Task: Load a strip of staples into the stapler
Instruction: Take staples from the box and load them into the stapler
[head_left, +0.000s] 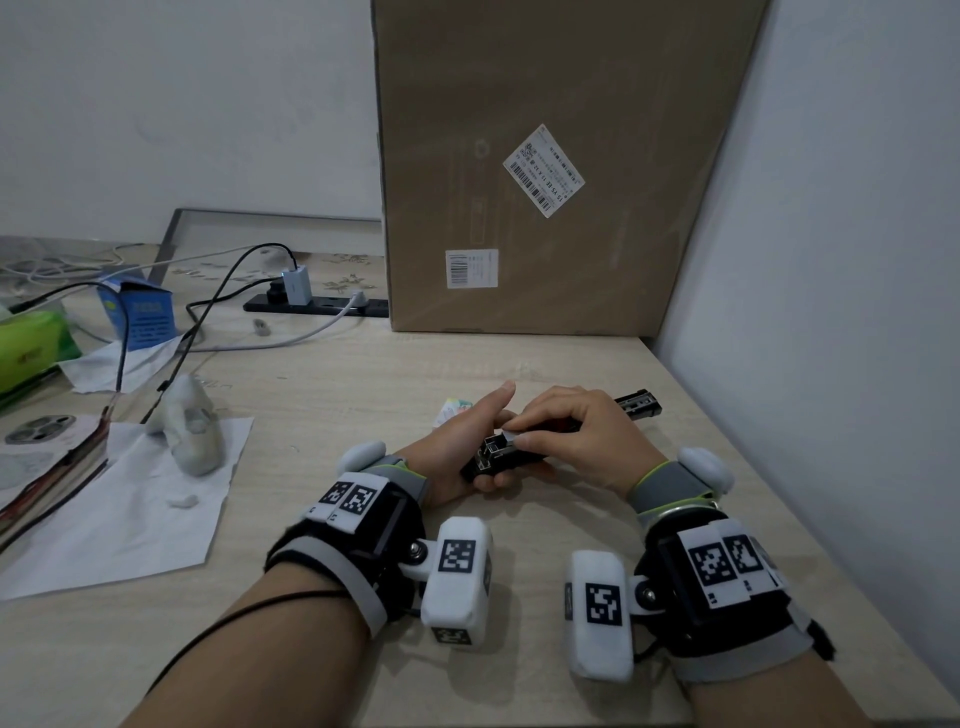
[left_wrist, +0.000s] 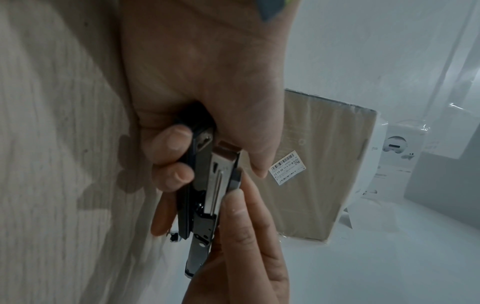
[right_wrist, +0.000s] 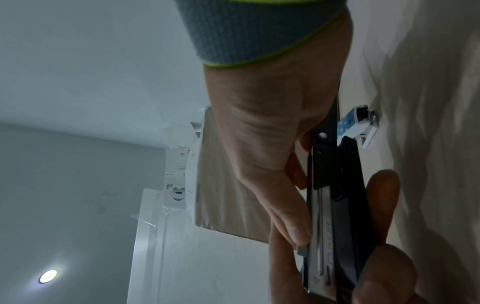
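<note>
My left hand (head_left: 457, 441) grips the black stapler (head_left: 491, 460) low over the wooden table (head_left: 363, 374), fingers curled round its base (left_wrist: 187, 170). The stapler is hinged open, and its top arm (head_left: 636, 402) lies stretched out to the far right. The bare metal channel (left_wrist: 214, 185) faces up. My right hand (head_left: 571, 431) pinches a short grey strip of staples (left_wrist: 235, 179) between thumb and forefinger, right at the channel's edge. In the right wrist view the strip's end (right_wrist: 302, 250) shows under my thumb, against the stapler (right_wrist: 337, 205). Whether the strip sits in the channel is hidden.
A tall cardboard box (head_left: 545, 156) leans at the back, and a white wall (head_left: 831, 260) closes the right side. A small coloured packet (head_left: 453, 408) lies behind my left hand. At left are a power strip (head_left: 317, 306) with cables, a blue carton (head_left: 140, 312) and white paper (head_left: 130, 509).
</note>
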